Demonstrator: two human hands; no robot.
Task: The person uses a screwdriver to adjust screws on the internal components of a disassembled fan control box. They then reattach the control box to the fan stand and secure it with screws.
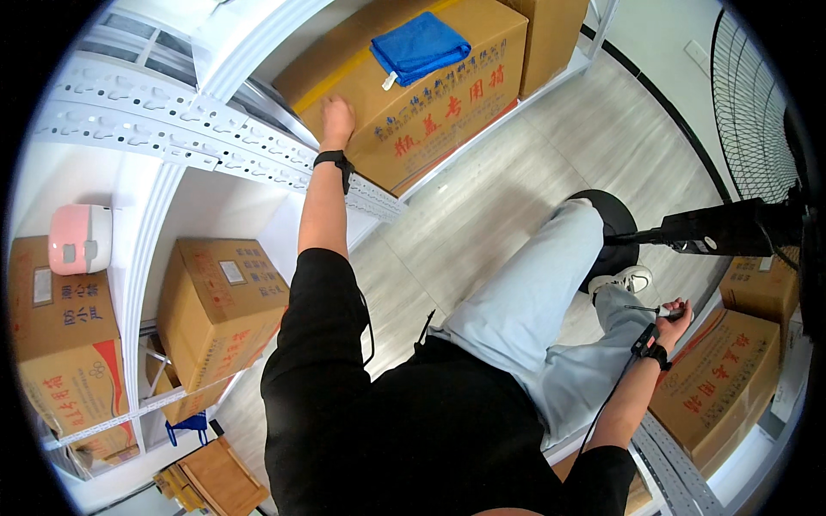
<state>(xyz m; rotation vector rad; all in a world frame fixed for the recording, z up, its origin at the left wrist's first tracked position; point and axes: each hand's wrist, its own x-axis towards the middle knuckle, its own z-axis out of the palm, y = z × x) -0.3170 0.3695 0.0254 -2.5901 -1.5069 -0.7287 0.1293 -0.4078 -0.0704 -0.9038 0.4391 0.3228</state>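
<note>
My left hand (337, 121) is closed at the near left corner of a large cardboard box (482, 53) on a white metal shelf; its curled fingers hide whatever they may hold. On that box lies a folded blue cloth (422, 46). Low on the right, my right hand (674, 322) is closed around the pale handle of a screwdriver (643, 309), whose thin dark shaft points left, in front of my jeans. A small dark device on a cord is strapped at my right wrist, next to a black band.
White perforated shelf beams (172, 120) run along the left, holding cardboard boxes (219, 301) and a pink-and-white case (80, 239). A black standing fan (748, 112) rises at the right, its round base near my feet. Another cardboard box (714, 383) sits on the right shelf.
</note>
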